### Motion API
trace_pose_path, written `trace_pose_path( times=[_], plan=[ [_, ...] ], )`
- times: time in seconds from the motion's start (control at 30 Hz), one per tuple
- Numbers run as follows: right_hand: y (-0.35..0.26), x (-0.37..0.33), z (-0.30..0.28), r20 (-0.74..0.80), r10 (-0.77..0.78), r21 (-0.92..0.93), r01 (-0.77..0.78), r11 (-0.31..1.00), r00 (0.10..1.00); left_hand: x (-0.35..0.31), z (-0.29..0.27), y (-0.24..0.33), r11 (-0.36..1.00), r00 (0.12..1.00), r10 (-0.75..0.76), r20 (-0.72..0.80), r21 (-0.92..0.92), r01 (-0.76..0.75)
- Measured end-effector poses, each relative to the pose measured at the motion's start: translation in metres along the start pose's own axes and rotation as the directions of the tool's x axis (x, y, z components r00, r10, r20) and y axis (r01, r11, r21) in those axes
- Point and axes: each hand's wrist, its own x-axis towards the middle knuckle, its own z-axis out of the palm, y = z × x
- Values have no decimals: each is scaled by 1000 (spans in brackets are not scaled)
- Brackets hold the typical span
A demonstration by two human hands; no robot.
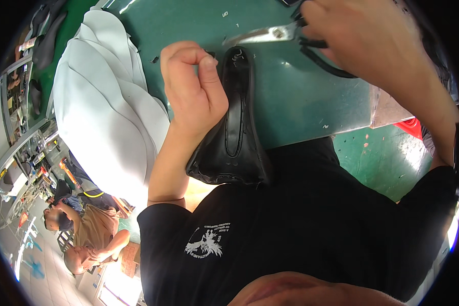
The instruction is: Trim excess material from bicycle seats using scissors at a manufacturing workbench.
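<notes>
A black bicycle saddle point(232, 130) lies on the green table point(301, 104), its narrow nose pointing away from me and its wide end near my body. Just left of the nose, my left hand point(194, 86) is closed in a pinch, and a small black scrap point(211, 54) shows between thumb and forefinger. My right hand point(359, 33) grips the black handles of a pair of scissors point(273, 34). The metal blades point left, a little beyond the saddle's nose, and look apart from it. Part of the saddle's left side is hidden by my left hand and forearm.
Overlapping white sheets point(104, 97) are heaped on the left of the table. A small dark scrap point(154, 60) lies beside them. Past the table's right edge is a red object point(412, 127) above the green floor. People point(99, 232) and cluttered shelving appear at the lower left.
</notes>
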Motion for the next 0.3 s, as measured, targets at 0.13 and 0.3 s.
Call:
trace_pose_path(
  times=[0.13,0.3],
  plan=[
    [15,-29,16,-35,368,184,-356,916,929,-1,-1,-6,969,978,-166,-126,-203,138],
    [28,-94,45,120,786,274,-782,560,606,4,-19,-23,864,872,-473,-127,-261,431]
  ],
)
